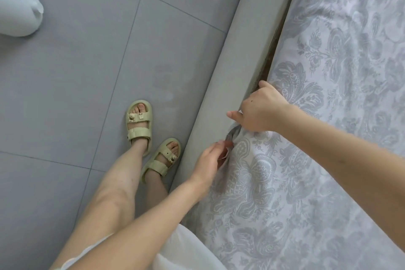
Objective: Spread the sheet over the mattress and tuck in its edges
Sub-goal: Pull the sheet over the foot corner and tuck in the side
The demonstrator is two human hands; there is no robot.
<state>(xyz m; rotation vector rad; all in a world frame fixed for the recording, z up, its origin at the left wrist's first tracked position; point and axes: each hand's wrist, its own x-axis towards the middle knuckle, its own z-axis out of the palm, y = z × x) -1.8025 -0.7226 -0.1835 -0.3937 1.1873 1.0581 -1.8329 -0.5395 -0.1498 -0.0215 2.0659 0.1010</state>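
A pale sheet [328, 72] with a grey floral print covers the mattress on the right. Its edge runs along a dark gap beside the grey padded bed frame [238, 68]. My right hand [258, 112] is at that edge, its fingers pushed down into the gap and curled round the sheet's edge, thumb sticking out over the frame. Just below it, my left hand [210, 160] pinches a bunched fold of the sheet where it meets the frame. The mattress itself is hidden under the sheet.
Grey floor tiles [87, 72] lie to the left of the bed frame. My feet in pale green sandals [140, 125] stand close to the frame. A white rounded object [17, 11] sits at the top left. A white garment [175, 247] hangs at the bottom.
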